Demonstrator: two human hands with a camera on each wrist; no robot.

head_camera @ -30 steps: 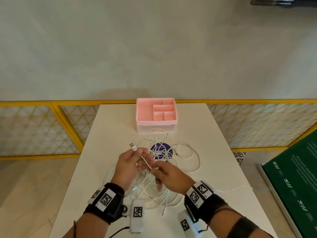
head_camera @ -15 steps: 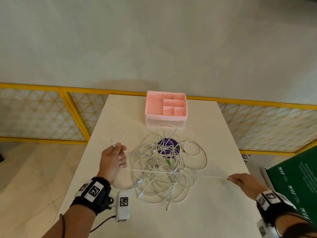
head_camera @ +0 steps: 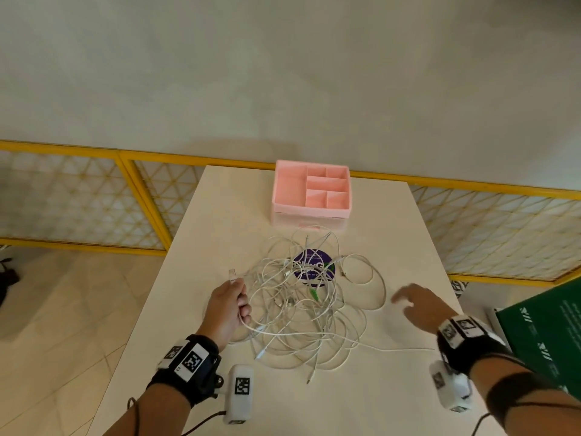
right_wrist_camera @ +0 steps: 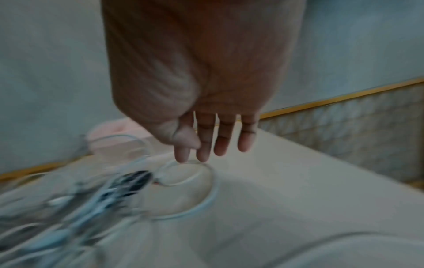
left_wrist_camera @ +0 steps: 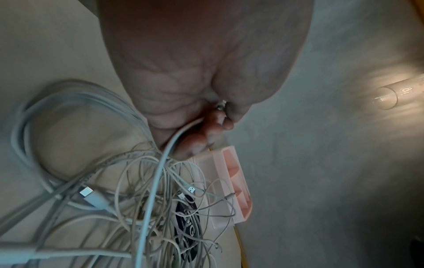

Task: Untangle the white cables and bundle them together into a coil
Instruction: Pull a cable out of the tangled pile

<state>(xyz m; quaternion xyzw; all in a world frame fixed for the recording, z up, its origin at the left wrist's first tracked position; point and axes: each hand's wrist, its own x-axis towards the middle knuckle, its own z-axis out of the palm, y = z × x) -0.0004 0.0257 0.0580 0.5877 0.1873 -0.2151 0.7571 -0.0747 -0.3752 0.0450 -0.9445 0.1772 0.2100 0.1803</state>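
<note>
A tangle of white cables (head_camera: 301, 309) lies in the middle of the white table (head_camera: 220, 215), over a round purple sticker (head_camera: 312, 266). My left hand (head_camera: 231, 305) grips one white cable near its USB plug (head_camera: 232, 274), which sticks up above the fist; the cable (left_wrist_camera: 160, 163) runs out of the fist down into the tangle. My right hand (head_camera: 415, 302) hovers right of the tangle with straight, spread fingers (right_wrist_camera: 220, 143) and holds nothing. A single strand (head_camera: 393, 350) trails from the pile toward my right wrist.
A pink compartment organiser (head_camera: 311, 195) stands at the far end of the table, just behind the cables. A yellow-framed mesh fence (head_camera: 94, 199) runs behind and to both sides. A green box (head_camera: 547, 335) sits off the table's right edge.
My right hand has let go of the cable it had pulled taut to the right and moved back toward the pile, now open. The left hand keeps its grip on the plug end.
</note>
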